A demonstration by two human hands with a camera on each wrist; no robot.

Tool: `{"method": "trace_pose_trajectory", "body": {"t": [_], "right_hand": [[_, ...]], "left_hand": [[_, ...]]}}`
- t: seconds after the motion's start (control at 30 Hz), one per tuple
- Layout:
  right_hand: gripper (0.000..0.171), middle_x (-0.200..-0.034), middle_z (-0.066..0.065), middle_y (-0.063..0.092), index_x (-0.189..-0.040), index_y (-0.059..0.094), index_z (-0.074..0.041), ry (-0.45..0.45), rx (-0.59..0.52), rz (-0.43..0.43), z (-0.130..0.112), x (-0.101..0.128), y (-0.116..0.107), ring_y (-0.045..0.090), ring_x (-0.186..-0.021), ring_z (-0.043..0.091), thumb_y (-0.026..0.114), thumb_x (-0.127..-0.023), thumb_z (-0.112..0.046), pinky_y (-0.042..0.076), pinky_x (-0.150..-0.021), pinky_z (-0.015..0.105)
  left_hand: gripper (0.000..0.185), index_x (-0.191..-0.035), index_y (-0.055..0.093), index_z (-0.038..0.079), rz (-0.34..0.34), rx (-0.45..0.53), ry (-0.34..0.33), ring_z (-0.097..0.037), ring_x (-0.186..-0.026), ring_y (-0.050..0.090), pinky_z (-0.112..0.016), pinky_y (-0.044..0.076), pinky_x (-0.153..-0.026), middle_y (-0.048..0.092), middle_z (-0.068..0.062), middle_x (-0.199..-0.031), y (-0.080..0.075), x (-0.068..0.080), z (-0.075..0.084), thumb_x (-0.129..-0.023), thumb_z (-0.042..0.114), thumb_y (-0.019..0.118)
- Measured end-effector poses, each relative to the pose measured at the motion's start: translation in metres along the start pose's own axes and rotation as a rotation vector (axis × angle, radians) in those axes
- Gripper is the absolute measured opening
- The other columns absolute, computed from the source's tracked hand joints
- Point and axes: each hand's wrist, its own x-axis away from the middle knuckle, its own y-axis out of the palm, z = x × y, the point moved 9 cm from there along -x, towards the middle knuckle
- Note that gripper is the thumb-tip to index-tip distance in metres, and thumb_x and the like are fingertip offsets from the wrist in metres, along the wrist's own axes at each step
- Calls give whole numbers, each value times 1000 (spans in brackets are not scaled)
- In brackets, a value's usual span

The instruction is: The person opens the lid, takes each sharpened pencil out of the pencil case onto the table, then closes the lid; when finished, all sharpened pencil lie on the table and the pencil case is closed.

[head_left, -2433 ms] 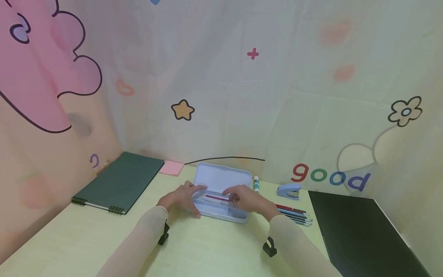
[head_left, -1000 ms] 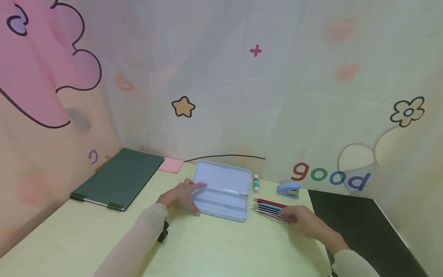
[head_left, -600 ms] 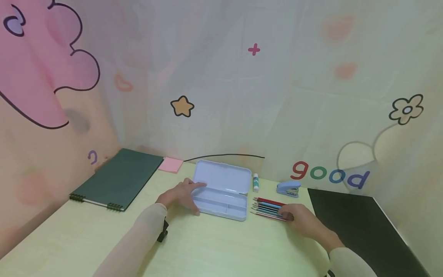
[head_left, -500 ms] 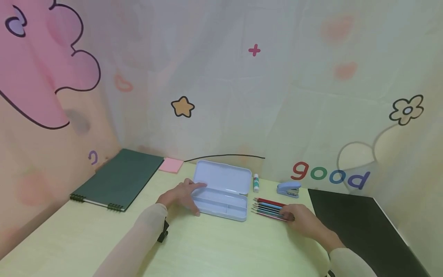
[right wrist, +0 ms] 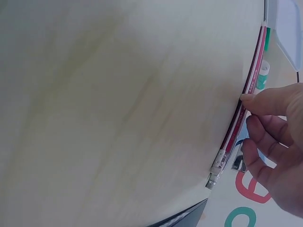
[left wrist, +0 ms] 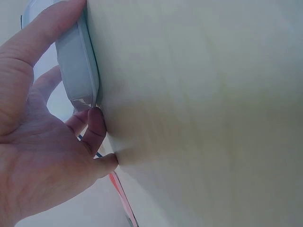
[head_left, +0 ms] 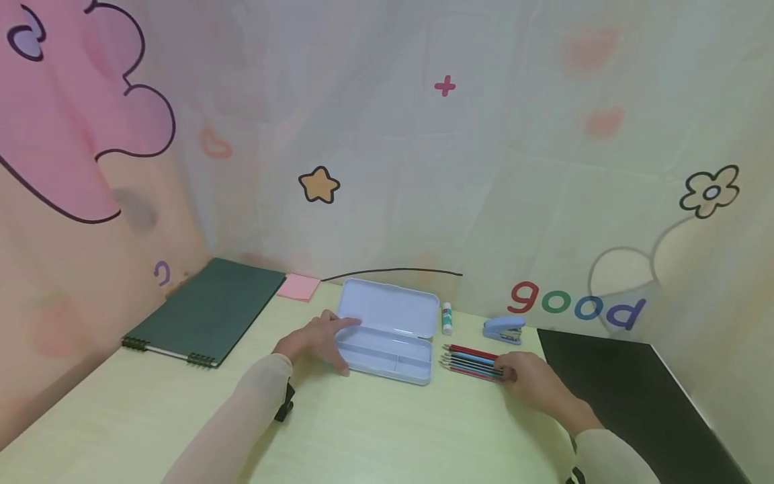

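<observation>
A pale blue pencil case (head_left: 387, 336) lies open on the yellow table (head_left: 375, 430), lid tipped back, tray bare. My left hand (head_left: 320, 343) grips its left end, thumb along the near wall. The left wrist view shows the left hand (left wrist: 42, 156) with thumb and fingertips (left wrist: 97, 125) against the case (left wrist: 78, 71). Right of the case lies a row of several red and blue pencils (head_left: 471, 361). My right hand (head_left: 523, 376) rests on their right ends. In the right wrist view a fingertip (right wrist: 255, 100) of the right hand (right wrist: 279, 142) touches the pencils (right wrist: 246, 109).
A glue stick (head_left: 447, 318) and a blue stapler (head_left: 503, 329) stand behind the pencils. A green spiral notebook (head_left: 208, 312) and pink sticky notes (head_left: 299, 287) lie at the back left. A black mat (head_left: 611, 396) covers the right side. Printed cloth walls close in the table.
My right hand carried a red pencil out of the case and laid it with the row on the right, then shifted slightly along the pencils' ends. The left hand has stayed on the case.
</observation>
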Motion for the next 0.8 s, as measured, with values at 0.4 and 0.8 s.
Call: {"method": "trace_pose_trajectory", "body": {"t": [0.4,0.8], "right_hand": [[22,-92,2,67,-103,72,-6,39,-101,0,5,-3,-3,57,-85,19,76,-83,0,53,-79,37],[42,-117,19,68,-130,61,-3,36,-192,78,-23,-34,-29,64,-108,36,72,-90,-10,56,-92,49]], "left_hand": [[97,-150,44,31,10,-5,-20,-34,-126,41,-62,43,-104,39,-14,-139,0,-1,0,-67,27,93],[98,-151,43,31,-2,-20,-9,-35,-128,40,-63,42,-105,37,-15,-141,1,-5,0,-67,30,93]]}}
